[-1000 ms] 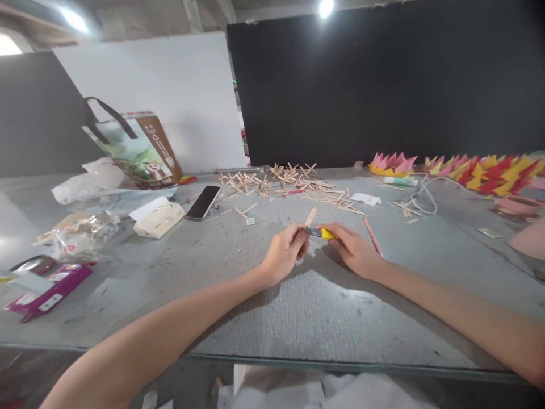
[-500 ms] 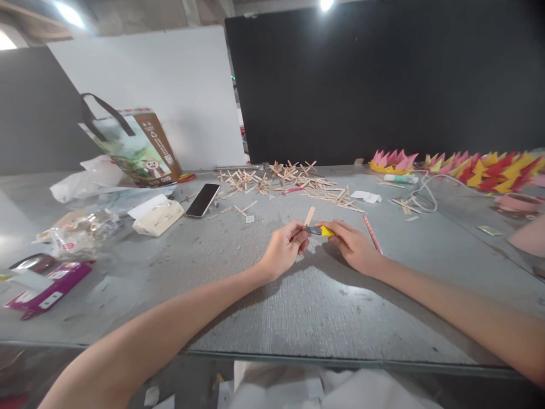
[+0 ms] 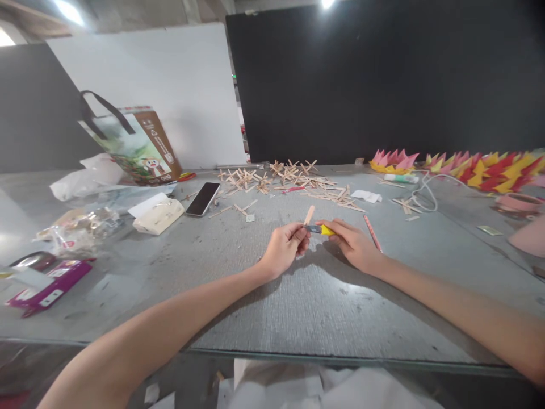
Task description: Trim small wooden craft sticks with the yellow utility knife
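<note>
A wooden stick [image 3: 309, 213] sits pinched in the left hand [image 3: 283, 248] over the middle of the desk [image 3: 255, 318]; the right hand [image 3: 357, 245] grips a yellow knife [image 3: 327, 230], its blade [image 3: 314, 229] right at the stick. The step looks like cutting, and the next move likely calls for steady pressure. Beyond lie piled sticks [image 3: 293, 175], a phone [image 3: 203, 199] to their left, and a black board [image 3: 383, 85] behind.

Left hand [image 3: 284, 248] and right hand [image 3: 356, 245]: bare. Left forearm [image 3: 187, 315] and right forearm [image 3: 451, 307] bare too, smooth outlines, slim at the wrists, thicker further up. Fingernails too small to read. White folded material [image 3: 272, 389] at bottom; can't tell if it's clothing.
</note>
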`<state>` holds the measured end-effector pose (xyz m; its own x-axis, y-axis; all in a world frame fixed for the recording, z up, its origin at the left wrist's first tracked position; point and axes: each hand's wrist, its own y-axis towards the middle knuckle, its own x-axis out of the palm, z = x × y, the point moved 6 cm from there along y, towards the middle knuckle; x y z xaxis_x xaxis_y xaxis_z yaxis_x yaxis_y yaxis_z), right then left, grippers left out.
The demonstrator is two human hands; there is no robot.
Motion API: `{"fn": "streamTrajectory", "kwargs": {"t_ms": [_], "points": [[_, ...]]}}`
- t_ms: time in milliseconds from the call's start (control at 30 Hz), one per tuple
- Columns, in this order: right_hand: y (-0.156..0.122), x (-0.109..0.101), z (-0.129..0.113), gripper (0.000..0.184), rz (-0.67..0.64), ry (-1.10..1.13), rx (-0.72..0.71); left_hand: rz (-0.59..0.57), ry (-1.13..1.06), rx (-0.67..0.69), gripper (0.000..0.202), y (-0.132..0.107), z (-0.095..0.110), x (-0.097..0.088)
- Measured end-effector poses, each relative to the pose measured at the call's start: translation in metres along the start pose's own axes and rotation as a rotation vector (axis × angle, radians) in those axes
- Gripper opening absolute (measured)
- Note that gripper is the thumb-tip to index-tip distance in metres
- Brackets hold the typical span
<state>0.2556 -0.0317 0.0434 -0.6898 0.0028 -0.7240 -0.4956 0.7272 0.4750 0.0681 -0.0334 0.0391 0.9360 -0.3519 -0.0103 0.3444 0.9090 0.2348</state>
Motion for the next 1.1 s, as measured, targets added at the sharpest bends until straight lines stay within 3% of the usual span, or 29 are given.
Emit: {"fn": "streamTrajectory", "kwargs": {"t_ms": [733, 1100], "points": [[0.0014, -0.0015, 0.0006, 0.041, 0.000, 0.040, 0.035, -0.010, -0.025, 0.024, 0.050, 0.0011, -0.0019, -0.0009], [-0.0003, -0.0005, 0.0048, 0.045, 0.004, 0.010, 0.017, -0.084, 0.056, 0.030, 0.047, 0.0032, -0.0019, -0.0001]]}}
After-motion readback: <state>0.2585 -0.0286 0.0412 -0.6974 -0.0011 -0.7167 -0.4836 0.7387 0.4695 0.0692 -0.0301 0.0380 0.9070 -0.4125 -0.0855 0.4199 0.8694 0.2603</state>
